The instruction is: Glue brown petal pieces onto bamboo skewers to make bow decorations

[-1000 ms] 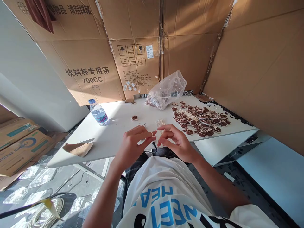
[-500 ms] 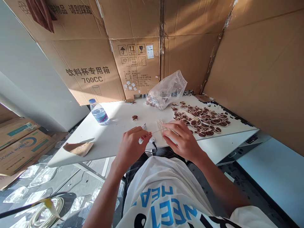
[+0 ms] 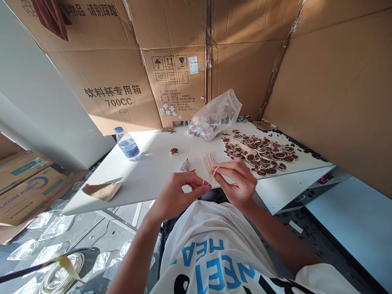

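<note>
Between my two hands runs a thin cream cord [image 3: 213, 175], looped near the fingertips. My left hand [image 3: 183, 188] pinches one part of it between thumb and forefinger. The fingers of my right hand [image 3: 235, 179] are closed on the other part. Just beyond them lies a bundle of cut cream cords [image 3: 208, 160] on the white table [image 3: 153, 175]. A small white tube with a pointed tip [image 3: 184, 165] rests past my left hand. One brown disc tied with cord [image 3: 174, 151] sits alone farther back.
A pile of brown discs with cord bows [image 3: 263, 155] covers the table's right part. Behind stands a clear plastic bag [image 3: 216, 116]. A water bottle [image 3: 128, 145] and a torn brown piece [image 3: 102, 191] are at left. Cardboard walls [image 3: 180, 32] close off the back.
My hands have drawn closer together and slightly toward me. The cord, stretched straight before, now forms a loop between my fingers. The tube shows more clearly.
</note>
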Available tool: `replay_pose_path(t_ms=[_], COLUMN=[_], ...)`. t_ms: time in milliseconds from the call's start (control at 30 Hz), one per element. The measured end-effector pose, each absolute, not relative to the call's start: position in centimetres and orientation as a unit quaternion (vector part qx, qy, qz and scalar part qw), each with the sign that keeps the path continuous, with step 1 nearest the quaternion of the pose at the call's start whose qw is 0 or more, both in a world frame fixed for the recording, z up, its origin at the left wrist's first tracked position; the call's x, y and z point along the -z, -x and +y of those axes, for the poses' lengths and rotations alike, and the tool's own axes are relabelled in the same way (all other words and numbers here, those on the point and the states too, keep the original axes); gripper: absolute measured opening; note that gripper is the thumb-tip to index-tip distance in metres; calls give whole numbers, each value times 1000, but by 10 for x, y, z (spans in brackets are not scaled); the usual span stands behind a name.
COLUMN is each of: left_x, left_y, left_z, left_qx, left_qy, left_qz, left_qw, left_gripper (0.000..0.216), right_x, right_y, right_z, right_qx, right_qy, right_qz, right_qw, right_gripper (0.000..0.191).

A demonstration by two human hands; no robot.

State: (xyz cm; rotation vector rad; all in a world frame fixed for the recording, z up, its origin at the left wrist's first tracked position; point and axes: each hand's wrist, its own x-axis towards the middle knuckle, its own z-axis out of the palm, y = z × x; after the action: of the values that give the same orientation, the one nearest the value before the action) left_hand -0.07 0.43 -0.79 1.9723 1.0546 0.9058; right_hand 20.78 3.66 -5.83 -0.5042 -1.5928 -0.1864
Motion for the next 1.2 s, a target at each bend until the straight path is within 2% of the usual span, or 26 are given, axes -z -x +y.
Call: replay_pose_path(t_ms=[67,133,333,467,567,733,867,1033,1200], left_x=[8,10,22,31,34,34,31,29,28], left_y=[-3,-6,-15,-20,-21,-19,-18,-19,-18], left_z=[2,1,1,2,4,6,7,8,8], left_qx=[-363,-390,-451,-416,-383,-362,-365,-358,-368], left_qy=[-761,-759,-787,-812,-820,-834,-848,-858,-864], left_qz=[400,413,412,401,397,374,339,305,287], left_qw=[359,317,80,-83,-153,-183,-184,-205,-187], left_gripper=[23,17,25,26,22,22,17,15,19], right_x=[57,54,51,53,57,60,61,64,63], right_y=[-202,-200,-198,-193,-190,-190,-192,-200,-206], right_z=[30,25,19,18,17,18,21,30,37], right_qx=[11,-49,-105,-131,-143,-202,-311,-475,-511], right_qy=[225,234,269,301,323,330,321,291,266], right_qz=[-688,-686,-698,-690,-681,-664,-642,-601,-604], right_qw=[690,688,655,645,642,640,623,574,552], right_gripper=[25,21,13,10,11,13,11,26,40])
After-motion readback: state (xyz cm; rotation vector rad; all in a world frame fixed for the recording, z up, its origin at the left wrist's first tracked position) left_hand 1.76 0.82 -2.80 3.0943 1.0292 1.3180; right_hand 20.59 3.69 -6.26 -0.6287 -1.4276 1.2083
